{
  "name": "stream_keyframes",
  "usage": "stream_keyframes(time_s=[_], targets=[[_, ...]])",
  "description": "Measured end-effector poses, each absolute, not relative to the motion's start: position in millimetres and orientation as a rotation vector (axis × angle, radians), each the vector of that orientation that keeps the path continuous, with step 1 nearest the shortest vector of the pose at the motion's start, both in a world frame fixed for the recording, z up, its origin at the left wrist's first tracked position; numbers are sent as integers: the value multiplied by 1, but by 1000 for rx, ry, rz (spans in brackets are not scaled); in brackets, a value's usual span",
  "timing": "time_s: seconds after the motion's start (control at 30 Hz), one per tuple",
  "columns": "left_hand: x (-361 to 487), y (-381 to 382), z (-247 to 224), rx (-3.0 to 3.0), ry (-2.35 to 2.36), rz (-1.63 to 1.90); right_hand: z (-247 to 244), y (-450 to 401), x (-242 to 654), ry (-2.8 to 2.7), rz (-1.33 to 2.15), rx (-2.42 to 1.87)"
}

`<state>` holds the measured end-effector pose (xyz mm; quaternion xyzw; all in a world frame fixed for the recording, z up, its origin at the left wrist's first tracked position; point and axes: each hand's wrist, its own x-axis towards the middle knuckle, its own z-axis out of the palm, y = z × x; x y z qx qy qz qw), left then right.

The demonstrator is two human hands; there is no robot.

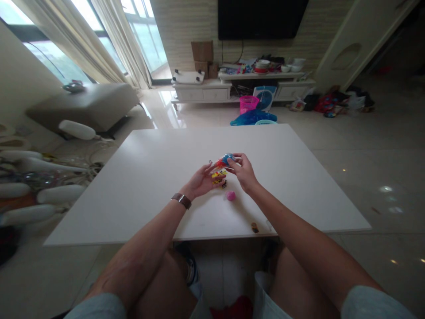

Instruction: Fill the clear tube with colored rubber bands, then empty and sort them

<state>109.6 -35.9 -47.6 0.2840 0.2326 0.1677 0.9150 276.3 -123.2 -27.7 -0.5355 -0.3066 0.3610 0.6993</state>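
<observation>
Over the middle of the white table (pixel 159 177), a small clear bottle-like thing (pixel 220 163) with a blue end and red-orange colours is held tilted between both hands. My left hand (pixel 201 181), with a brown-banded watch on its wrist, grips its lower left end. My right hand (pixel 245 172) is closed around the blue end, thumb on top. Yellow-and-black small pieces (pixel 218 174) show between and behind my left fingers; whether those fingers touch them I cannot tell. Nearer me lies a round pink piece (pixel 230 196). Close to the front edge sits a small yellow-and-dark figure (pixel 254 227).
Past the far table edge are a blue inflatable-looking thing (pixel 254 117), a pink basket (pixel 248 104) and a low white cabinet (pixel 215 94) holding dishes and boxes. White padded items with cables (pixel 29 195) crowd the left side. My knees are under the front edge.
</observation>
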Motion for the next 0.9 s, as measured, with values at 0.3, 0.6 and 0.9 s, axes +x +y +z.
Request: stream_keyframes(time_s=[0.3,0.6,0.9], targets=[[116,-37,-46,619,468,355,-23,-124,274,-675,764,-1192],[128,-35,-59,756,883,514,-29,-125,281,-792,458,-1365],[124,-28,-58,970,1074,760,-16,-135,271,-1243,187,-1500]])
